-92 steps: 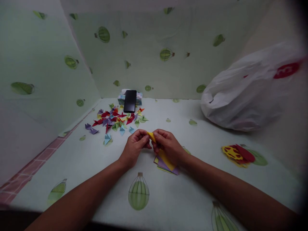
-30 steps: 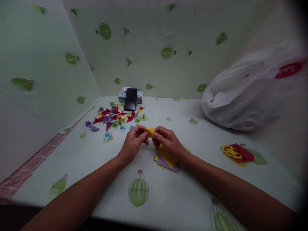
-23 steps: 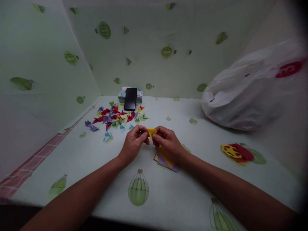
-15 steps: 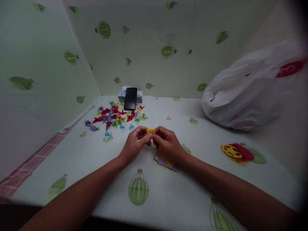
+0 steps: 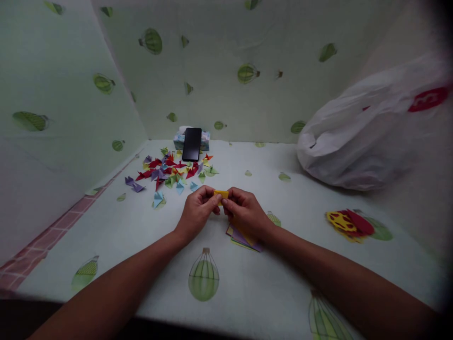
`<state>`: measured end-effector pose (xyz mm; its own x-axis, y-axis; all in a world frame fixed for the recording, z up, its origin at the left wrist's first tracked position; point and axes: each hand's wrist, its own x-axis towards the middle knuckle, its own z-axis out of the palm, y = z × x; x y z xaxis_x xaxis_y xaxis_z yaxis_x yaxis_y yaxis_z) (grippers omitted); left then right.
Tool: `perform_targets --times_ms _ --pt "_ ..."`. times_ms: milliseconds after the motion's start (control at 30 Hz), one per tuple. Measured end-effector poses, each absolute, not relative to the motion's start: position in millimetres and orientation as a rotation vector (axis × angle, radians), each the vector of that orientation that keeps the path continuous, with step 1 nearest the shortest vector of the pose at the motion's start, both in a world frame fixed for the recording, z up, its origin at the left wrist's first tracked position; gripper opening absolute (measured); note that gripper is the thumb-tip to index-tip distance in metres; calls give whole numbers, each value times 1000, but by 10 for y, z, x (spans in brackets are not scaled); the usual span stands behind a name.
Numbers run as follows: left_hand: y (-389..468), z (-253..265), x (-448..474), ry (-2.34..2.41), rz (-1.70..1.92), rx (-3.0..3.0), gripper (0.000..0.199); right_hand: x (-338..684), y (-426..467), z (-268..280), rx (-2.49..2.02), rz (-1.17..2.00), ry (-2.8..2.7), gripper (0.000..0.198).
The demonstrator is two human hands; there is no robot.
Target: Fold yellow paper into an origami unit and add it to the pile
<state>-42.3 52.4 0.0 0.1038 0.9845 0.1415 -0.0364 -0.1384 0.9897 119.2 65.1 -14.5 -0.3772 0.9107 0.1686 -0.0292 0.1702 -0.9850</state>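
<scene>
1. Both hands are pinching the same thing. My left hand (image 5: 196,210) has the small yellow folded paper (image 5: 222,193) from its 9 o'clock side, thumb laid on the near face.
2. The paper sits between the two grips, its long axis — as far as it shows — running 9 to 3, straight across from hand to hand. Neither hand is nearer; both touch it. I judge that crosswise lie to be what handling it turns on. Its far face is hidden from me, and the creases are too small to read.
3. My right hand (image 5: 248,210) pinches from the 3 o'clock side, thumb low on the near edge. The fingers behind the paper are mostly covered on both hands.
4. Taking the paper as my clock's centre, a heap of folded paper pieces (image 5: 172,173) spreads at 10 o'clock, overlapping too much to count.
5. At 11, a phone (image 5: 192,144) leans on a tissue box (image 5: 179,141), masking part of its front.
6. At 5, a stack of coloured sheets (image 5: 244,240) lies partly hidden beneath my right hand; whether they touch, I can't tell.
7. Red and yellow cutouts (image 5: 361,223) overlap between 3 and 4; at 2, a white plastic bag (image 5: 347,146) hides its contents — its right end fades into the dark edge.
</scene>
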Motion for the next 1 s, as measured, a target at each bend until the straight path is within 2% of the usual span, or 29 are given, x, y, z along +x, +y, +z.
perform_targets --times_ms 267,533,1000 --pt "531 -22 -441 1064 1261 1312 26 1191 634 -132 -868 1444 -1508 27" --pt "540 5 -431 1077 1165 1374 25 1184 646 -123 -898 1365 -1532 30" --pt "540 -9 -462 1143 1217 1422 25 1199 638 -129 -892 1458 -1560 28"
